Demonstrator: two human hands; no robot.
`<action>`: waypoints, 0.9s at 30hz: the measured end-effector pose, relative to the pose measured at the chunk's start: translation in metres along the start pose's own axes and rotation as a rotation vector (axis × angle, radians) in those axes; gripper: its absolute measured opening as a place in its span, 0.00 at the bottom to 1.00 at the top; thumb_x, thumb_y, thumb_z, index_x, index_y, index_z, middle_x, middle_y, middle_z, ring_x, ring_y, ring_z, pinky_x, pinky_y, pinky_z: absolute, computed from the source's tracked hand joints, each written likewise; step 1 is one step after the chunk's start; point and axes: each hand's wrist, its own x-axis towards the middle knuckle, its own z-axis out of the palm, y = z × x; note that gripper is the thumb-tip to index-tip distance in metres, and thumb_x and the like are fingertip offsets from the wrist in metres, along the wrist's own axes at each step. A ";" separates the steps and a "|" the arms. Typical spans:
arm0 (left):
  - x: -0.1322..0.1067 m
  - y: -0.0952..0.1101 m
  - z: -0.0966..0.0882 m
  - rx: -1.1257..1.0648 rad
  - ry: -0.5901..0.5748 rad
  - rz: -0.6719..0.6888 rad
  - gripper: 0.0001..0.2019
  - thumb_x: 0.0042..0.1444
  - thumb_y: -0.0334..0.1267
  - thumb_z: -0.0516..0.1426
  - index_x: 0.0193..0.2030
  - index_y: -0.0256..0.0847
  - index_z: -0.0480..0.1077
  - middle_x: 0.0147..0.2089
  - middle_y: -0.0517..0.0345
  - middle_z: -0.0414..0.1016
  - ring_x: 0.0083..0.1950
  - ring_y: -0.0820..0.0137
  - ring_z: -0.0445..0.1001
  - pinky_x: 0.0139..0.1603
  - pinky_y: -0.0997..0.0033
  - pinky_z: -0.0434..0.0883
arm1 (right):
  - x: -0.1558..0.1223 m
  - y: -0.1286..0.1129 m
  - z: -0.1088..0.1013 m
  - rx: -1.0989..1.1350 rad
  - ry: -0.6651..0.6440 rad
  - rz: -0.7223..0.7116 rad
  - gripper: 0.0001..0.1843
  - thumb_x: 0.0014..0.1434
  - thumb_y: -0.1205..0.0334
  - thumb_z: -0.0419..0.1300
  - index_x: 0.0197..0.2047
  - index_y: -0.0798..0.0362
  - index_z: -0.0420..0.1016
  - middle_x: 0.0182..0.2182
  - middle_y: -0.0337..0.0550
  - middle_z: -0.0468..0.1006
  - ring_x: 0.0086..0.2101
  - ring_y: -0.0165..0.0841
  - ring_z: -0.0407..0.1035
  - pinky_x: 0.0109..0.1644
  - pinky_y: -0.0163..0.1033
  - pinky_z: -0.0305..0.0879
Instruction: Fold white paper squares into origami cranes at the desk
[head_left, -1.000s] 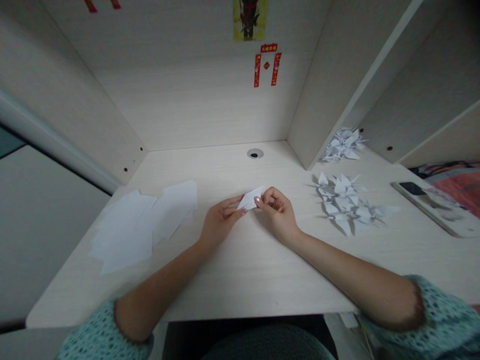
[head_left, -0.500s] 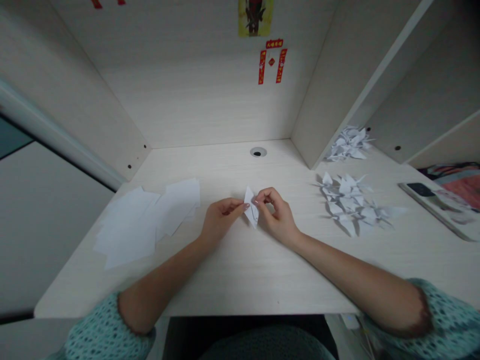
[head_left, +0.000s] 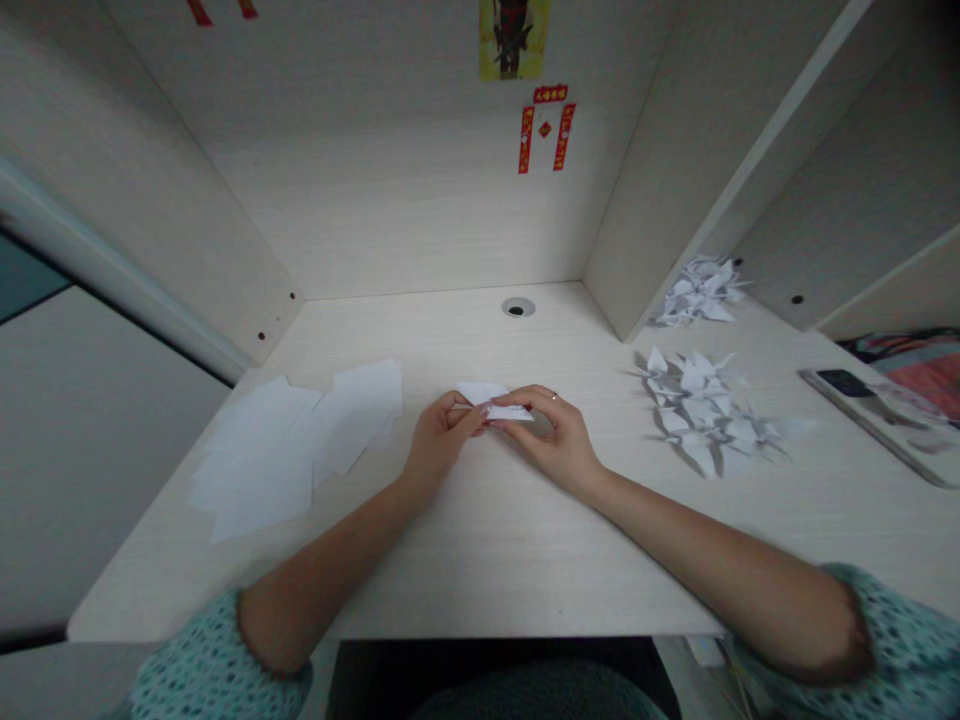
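Observation:
A small piece of folded white paper (head_left: 484, 392) is held between my two hands, just above the middle of the desk. My left hand (head_left: 442, 430) pinches its left part with thumb and fingers. From the other side, my right hand (head_left: 551, 430) grips it, thumb below and fingers over the top edge; a ring shows on one finger. My fingers cover part of the folds. Off to the right lies a cluster of folded paper cranes (head_left: 697, 400), and to the left are spread white paper sheets (head_left: 262, 450).
Another heap of folded paper (head_left: 701, 290) sits behind, beside the upright divider (head_left: 675, 200). A phone (head_left: 874, 425) lies at the far right, near some coloured cloth (head_left: 919, 375). A round cable hole (head_left: 518, 308) is set in the desk (head_left: 480, 560) near the back panel.
The folded paper has turned from upright to lying crosswise. My right hand's fingers have moved in over its top, and both hands are closer together.

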 end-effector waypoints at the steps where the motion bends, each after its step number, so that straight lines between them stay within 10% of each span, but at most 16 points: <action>1: 0.000 0.000 0.000 0.011 -0.004 0.001 0.14 0.44 0.46 0.64 0.31 0.38 0.71 0.28 0.61 0.77 0.32 0.72 0.75 0.40 0.71 0.71 | 0.000 0.000 0.000 0.000 0.012 0.008 0.08 0.55 0.60 0.62 0.40 0.45 0.76 0.37 0.43 0.79 0.40 0.38 0.71 0.47 0.46 0.64; 21: 0.001 -0.005 -0.006 0.076 -0.025 0.098 0.16 0.46 0.41 0.63 0.42 0.39 0.73 0.33 0.58 0.78 0.39 0.68 0.75 0.45 0.69 0.68 | 0.000 -0.001 0.000 0.009 0.098 0.044 0.09 0.49 0.59 0.67 0.37 0.43 0.80 0.34 0.42 0.80 0.37 0.38 0.72 0.43 0.45 0.68; 27: -0.003 0.001 -0.003 -0.055 -0.002 0.157 0.45 0.48 0.35 0.63 0.68 0.47 0.41 0.31 0.64 0.78 0.35 0.73 0.76 0.43 0.71 0.70 | -0.001 0.001 0.000 0.029 0.098 0.040 0.09 0.50 0.60 0.66 0.37 0.44 0.80 0.33 0.41 0.80 0.37 0.36 0.73 0.43 0.43 0.68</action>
